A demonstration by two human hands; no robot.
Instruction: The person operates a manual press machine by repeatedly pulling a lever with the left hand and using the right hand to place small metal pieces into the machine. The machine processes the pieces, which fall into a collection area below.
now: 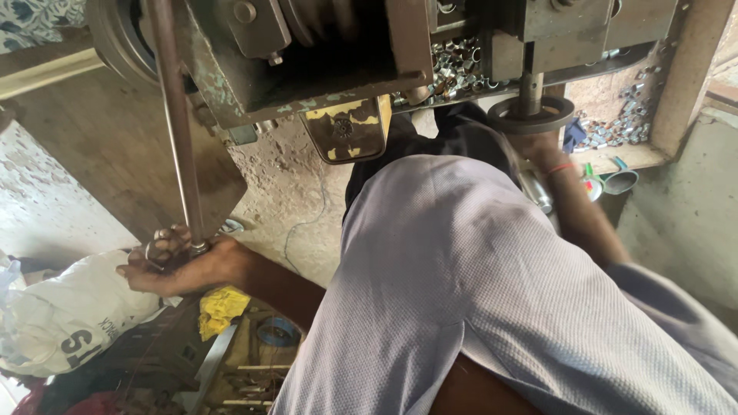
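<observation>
Head view: my left hand [173, 265] grips the rod [178, 131] low; right hand hidden, state unclear. I'd keep that grip firm.

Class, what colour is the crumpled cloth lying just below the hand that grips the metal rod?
Yellow cloth, under the left hand on the rod; head view.
</observation>
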